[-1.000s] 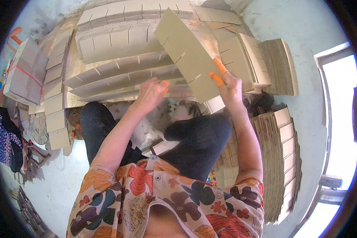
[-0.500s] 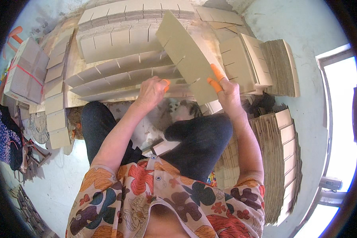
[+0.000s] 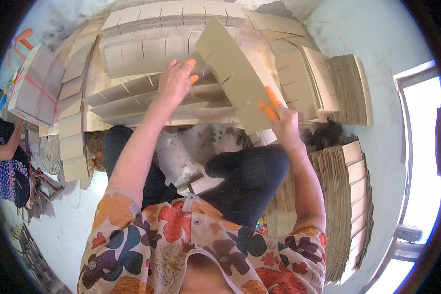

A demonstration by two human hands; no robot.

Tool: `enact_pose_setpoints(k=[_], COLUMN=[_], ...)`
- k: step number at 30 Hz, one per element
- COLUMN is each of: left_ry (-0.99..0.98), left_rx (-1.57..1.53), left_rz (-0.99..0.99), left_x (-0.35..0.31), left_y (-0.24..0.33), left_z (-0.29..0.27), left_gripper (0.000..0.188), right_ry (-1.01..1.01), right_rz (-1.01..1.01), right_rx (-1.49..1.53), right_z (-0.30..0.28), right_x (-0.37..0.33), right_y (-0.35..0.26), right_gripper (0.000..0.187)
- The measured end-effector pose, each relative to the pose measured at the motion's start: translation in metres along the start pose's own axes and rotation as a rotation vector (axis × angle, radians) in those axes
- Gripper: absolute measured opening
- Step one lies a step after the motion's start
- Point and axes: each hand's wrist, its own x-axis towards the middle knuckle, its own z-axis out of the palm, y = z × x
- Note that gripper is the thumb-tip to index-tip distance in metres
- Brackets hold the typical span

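My right hand (image 3: 285,122) grips a slotted cardboard sheet (image 3: 230,73) near its lower end, with orange covers on thumb and finger. The sheet stands tilted, its slots crossing the ends of several long slotted cardboard strips (image 3: 127,105). These strips lie roughly parallel, on edge, in front of me. Above them, left of the tilted sheet, is my left hand (image 3: 174,84). Its orange-covered thumb and forefinger are apart, with nothing visible between them. The tilted sheet hides the strips' right ends.
Slotted cardboard stacks (image 3: 152,49) line the far side, with another stack (image 3: 348,88) at right. A tall pile (image 3: 335,206) stands beside my right arm. Cardboard pieces (image 3: 71,115) overlap at left, by a taped carton (image 3: 36,85). Another person's arm (image 3: 10,144) shows at far left.
My left hand has moved up and away from the near strips, and its thumb and forefinger have parted. My right hand keeps hold of the tilted sheet. The other person's arm has come into view.
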Motion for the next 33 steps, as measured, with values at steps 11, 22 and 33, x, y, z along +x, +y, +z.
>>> enact_pose_setpoints(k=[11, 22, 33], left_ry=[-0.449, -0.350, -0.338], left_rx=[0.206, 0.124, 0.142], left_rz=[-0.163, -0.174, -0.086], left_x=[0.016, 0.015, 0.031], left_y=[-0.054, -0.062, -0.010], left_z=[0.023, 0.033, -0.006], left_gripper=[0.007, 0.008, 0.031], right_ry=[0.010, -0.298, -0.451], right_rz=[-0.123, -0.139, -0.244], right_rx=[0.063, -0.031, -0.358], right_z=[0.011, 0.019, 0.021], right_x=[0.001, 0.027, 0.052], right_y=[0.012, -0.002, -0.013], right_gripper=[0.048, 0.057, 0.042])
